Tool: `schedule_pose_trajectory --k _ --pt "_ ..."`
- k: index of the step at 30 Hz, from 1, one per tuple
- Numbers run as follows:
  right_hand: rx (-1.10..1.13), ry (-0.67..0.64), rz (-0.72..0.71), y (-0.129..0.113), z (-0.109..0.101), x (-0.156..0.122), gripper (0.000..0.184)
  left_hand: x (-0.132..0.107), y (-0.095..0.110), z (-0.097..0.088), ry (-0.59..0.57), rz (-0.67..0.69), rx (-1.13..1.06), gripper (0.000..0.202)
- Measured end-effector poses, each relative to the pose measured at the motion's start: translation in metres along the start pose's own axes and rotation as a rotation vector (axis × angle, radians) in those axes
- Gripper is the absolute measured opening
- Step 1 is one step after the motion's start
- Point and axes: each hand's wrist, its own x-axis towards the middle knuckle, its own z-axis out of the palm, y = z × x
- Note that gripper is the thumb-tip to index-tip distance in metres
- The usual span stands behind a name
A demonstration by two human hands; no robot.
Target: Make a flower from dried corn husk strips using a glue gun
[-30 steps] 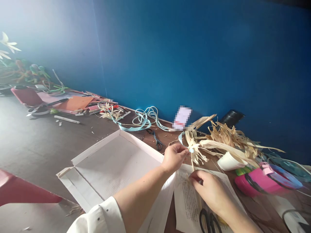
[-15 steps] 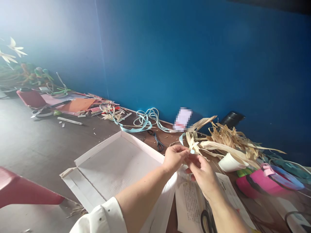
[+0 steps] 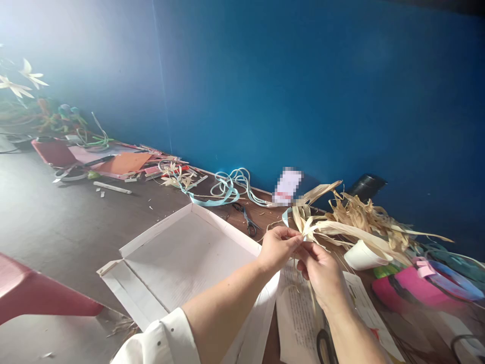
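nearest, a printed sheet [image 3: 293, 323] lies on the worktop [image 3: 212, 215] just right of the white cardboard tray [image 3: 178, 247], with a pair of black-handled scissors [image 3: 323, 349] on it, partly hidden by the right forearm. the left forearm crosses above the tray, and the left hand [image 3: 278, 247] sits by the tray's right corner, thumb and finger pinched on the base of a pale flower [image 3: 309, 228]. the right hand [image 3: 322, 270], farther right of the tray, has its fingertips narrowed at that same base, just below the left's; what each finger grips there is too small to tell. the flower is beyond the tray's right corner, directly off both sets of fingertips, neither hand clearly nearer. its petals spread away from the person; a thin stem seems to run back under the right hand, though its joint is hidden. room is tightest to the far right of the tray, where dry husks [image 3: 364, 222] press close behind the petals and a white cup [image 3: 364, 255] tips beside them. the widest room lies over the tray's low rim. past its far edge are dark scissors [image 3: 248, 221], then the blue wall [image 3: 265, 91].
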Motion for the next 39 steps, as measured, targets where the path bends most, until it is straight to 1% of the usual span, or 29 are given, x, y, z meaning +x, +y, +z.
schedule_pose_trajectory --k 3,8,14,17,19,23,27,32,35,39 --pt "0.015 -0.056 0.064 0.000 -0.003 -0.001 0.039 -0.002 0.003 0.002 -0.008 -0.005 -0.008 0.023" --pt "0.024 -0.059 0.078 -0.002 -0.003 -0.001 0.043 -0.002 0.003 0.001 0.000 -0.008 0.002 0.019" --pt "-0.093 0.016 0.041 -0.005 -0.003 0.000 0.047 -0.001 0.001 -0.001 0.045 0.075 0.147 0.016" --pt "-0.156 0.045 0.014 -0.008 -0.004 -0.002 0.046 -0.002 0.002 -0.001 0.056 0.076 0.197 0.014" --pt "-0.168 0.048 -0.010 -0.011 -0.003 -0.003 0.045 -0.002 0.002 -0.001 0.084 0.096 0.250 0.014" --pt "-0.166 0.057 -0.053 -0.014 0.000 -0.004 0.042 -0.002 0.000 -0.001 0.135 0.176 0.347 0.011" --pt "-0.141 0.070 -0.068 -0.007 0.000 0.000 0.040 -0.003 -0.001 -0.002 0.139 0.225 0.391 0.009" --pt "-0.072 0.067 -0.030 0.006 -0.004 0.007 0.039 -0.002 -0.001 -0.002 0.105 0.279 0.407 0.008" --pt "-0.018 0.046 0.005 0.008 -0.005 0.007 0.040 -0.001 -0.005 -0.003 0.086 0.296 0.397 0.010" --pt "0.067 0.013 0.052 0.004 -0.005 0.005 0.040 0.001 -0.011 -0.004 0.058 0.337 0.407 0.013"
